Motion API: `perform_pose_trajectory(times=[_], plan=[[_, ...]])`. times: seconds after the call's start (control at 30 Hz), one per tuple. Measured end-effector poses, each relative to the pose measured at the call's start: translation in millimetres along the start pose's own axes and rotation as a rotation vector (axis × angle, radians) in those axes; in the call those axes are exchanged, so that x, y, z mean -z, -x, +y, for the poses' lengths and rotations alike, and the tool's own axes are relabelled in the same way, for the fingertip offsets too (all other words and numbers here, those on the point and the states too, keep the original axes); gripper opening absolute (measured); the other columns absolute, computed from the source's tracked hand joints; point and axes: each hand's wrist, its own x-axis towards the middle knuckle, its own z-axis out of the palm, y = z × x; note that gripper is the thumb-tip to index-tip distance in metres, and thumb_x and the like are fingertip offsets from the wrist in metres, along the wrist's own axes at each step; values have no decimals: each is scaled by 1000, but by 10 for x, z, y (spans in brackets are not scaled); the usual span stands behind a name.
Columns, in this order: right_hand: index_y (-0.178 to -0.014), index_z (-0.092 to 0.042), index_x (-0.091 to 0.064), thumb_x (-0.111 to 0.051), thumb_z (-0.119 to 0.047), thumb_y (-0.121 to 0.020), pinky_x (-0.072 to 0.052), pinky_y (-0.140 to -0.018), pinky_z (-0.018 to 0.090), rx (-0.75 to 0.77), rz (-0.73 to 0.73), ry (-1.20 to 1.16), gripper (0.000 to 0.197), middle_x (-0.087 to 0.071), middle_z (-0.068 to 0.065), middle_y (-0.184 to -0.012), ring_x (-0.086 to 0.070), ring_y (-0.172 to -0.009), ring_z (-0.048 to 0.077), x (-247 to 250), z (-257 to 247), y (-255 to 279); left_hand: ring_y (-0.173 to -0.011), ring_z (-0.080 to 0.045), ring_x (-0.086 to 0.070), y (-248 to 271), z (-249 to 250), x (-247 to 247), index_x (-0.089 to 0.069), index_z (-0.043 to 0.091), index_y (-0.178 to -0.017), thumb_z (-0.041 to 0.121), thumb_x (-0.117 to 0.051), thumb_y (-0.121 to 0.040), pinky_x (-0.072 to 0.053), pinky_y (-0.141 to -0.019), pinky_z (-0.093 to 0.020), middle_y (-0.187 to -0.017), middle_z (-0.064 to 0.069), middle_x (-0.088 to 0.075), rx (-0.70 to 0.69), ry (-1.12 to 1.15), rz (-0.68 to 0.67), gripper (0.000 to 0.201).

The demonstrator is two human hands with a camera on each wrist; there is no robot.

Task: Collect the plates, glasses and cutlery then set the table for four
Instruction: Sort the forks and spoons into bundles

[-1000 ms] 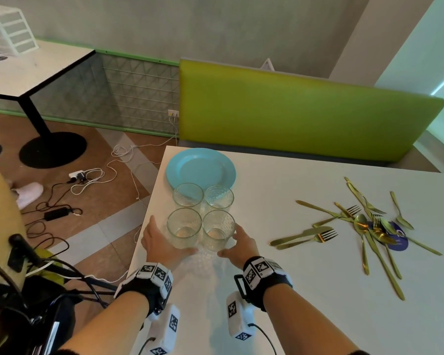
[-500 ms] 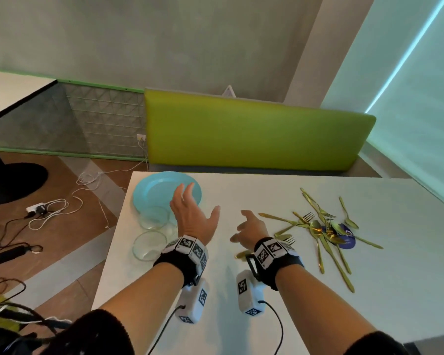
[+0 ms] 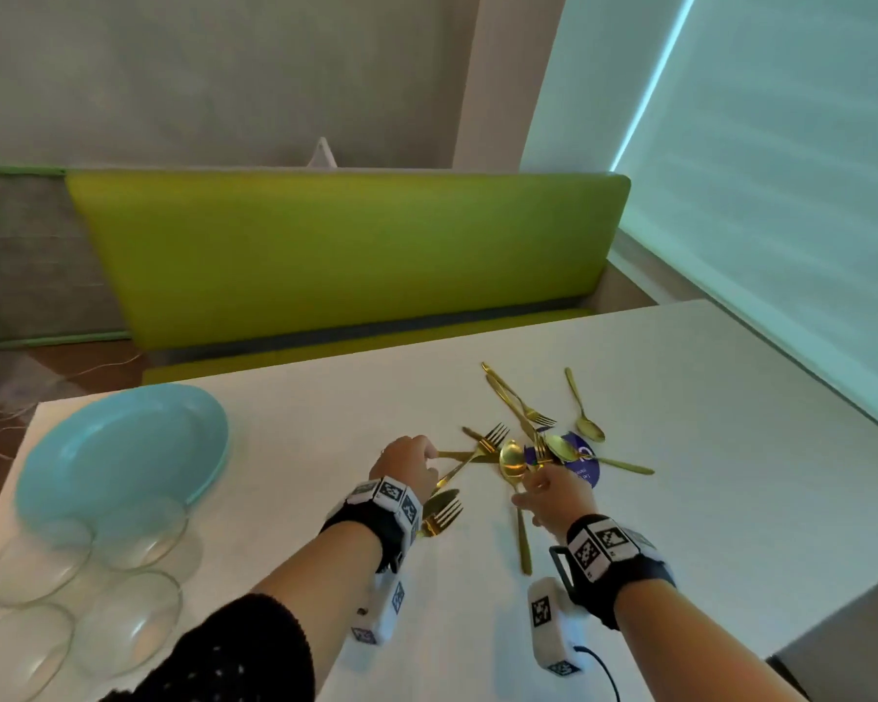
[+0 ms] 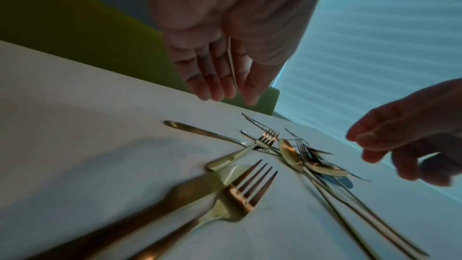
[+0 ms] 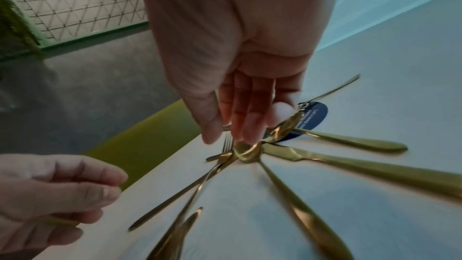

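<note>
A heap of gold cutlery (image 3: 528,438) lies on the white table (image 3: 705,448), over a dark blue round sticker (image 3: 581,466). My left hand (image 3: 422,456) hovers over a knife handle (image 4: 200,130) at the heap's left edge, fingers straight and pointing down (image 4: 225,96), holding nothing. My right hand (image 3: 525,491) reaches down with straight fingers (image 5: 232,135), its tips at the bowl of a gold spoon (image 5: 247,152). A knife and a fork (image 4: 240,191) lie just under my left wrist. A light blue plate (image 3: 123,453) and several clear glasses (image 3: 128,620) sit at the table's left end.
A green bench backrest (image 3: 351,255) runs along the far side of the table. A pale blind (image 3: 781,195) covers the window on the right. The table's left edge is close to the glasses, with floor and cables beyond it.
Both hands let go of the glasses and moved right to the cutlery heap. The head view swung right with them, so the plate and glasses now sit at the left.
</note>
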Motion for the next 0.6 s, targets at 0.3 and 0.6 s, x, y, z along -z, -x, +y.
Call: perform_pose_trajectory(times=[0.3,0.6], plan=[[-87,-22,-55,-69,-23,-83,-54,-86,29,-22,-36,-50,14,-59,-5,-89,-60,-88,15,123,438,-399,-110,-27,-60,-627,377,-555,-61,6,-112,20,-50,-91,-48,-83,-31,-117,-11,-64,73,-335,-155,27],[-88,-21,-62,-67,-25,-83,-52,-82,25,-45,-51,-76,8,-55,-5,-89,-59,-91,15,-146,442,-359,-82,-26,-62,-643,300,-549,-68,19,-83,8,-49,-85,-43,-65,-26,-83,-3,-64,35,-223,-128,22]])
